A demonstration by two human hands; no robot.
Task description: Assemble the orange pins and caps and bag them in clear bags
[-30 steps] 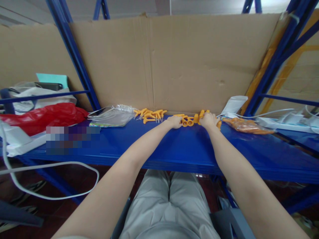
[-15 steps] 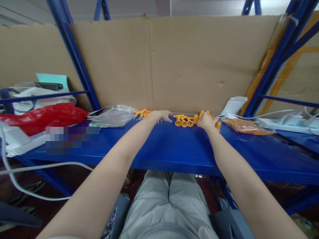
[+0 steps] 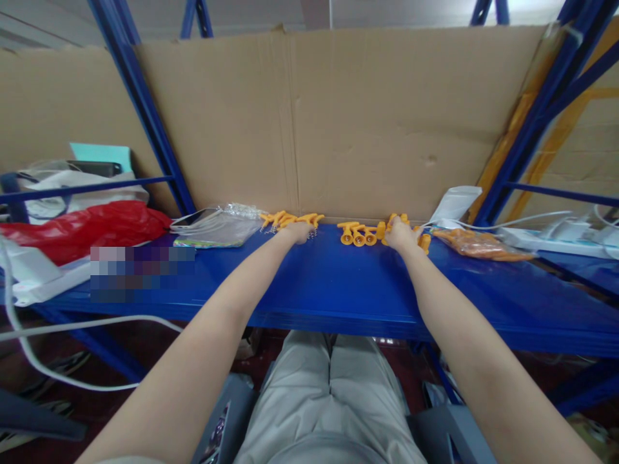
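Along the back of the blue shelf, my left hand reaches down at the near side of a cluster of yellow-orange plastic pieces with short metal chains. Its fingers point down and are mostly hidden, so whether they grip a piece is unclear. My right hand is curled over a group of yellow-orange plastic pieces, its fingers closed on one that is largely covered. Between the hands stands a short row of yellow-orange funnel-shaped pieces, their round open ends facing me.
A cardboard panel backs the blue shelf. Clear plastic bags lie left, beyond them a red bag. On the right are an orange-filled bag and a white power strip. Blue posts frame both sides.
My left hand has moved left and down, from the gap beside the funnel-shaped pieces to the chained pieces, uncovering more of them. My right hand stays almost in place.
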